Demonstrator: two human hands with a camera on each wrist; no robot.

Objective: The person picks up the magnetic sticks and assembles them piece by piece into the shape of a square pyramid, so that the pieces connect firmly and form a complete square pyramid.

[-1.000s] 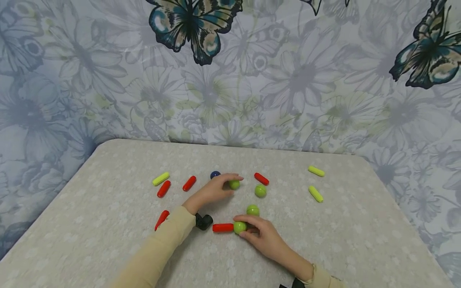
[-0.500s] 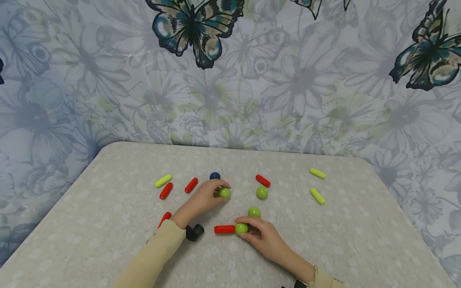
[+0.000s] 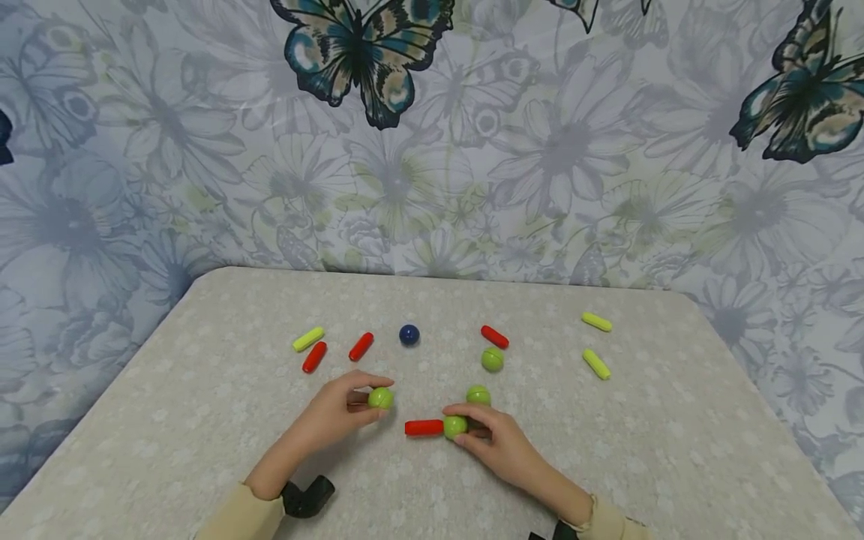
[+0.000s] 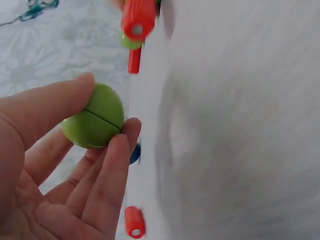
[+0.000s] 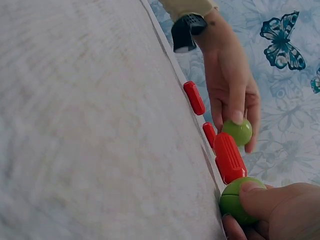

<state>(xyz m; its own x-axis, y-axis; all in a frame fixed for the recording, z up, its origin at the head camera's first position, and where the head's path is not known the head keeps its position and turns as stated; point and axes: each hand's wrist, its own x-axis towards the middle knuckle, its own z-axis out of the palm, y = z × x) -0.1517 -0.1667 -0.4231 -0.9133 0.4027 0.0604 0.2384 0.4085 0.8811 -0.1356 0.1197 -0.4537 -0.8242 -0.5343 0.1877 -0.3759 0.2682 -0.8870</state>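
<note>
My left hand pinches a green ball between thumb and fingers, left of the other hand. A dark seam runs across that ball in the left wrist view. My right hand grips a second green ball low over the table. From this ball a red rod juts leftward, its end touching the ball; the right wrist view shows grooves along the rod. Just behind the right fingers sits another green ball. The two held balls are apart, with the red rod between them.
Farther back on the table lie a blue ball, a green ball and a red rod. Two red rods and a yellow rod lie back left. Two yellow rods lie at right. A patterned wall covering rises behind.
My left hand has brought its green ball from near the blue ball toward the front left, uncovering the blue ball. My right hand stays in place on its ball with the red rod.
</note>
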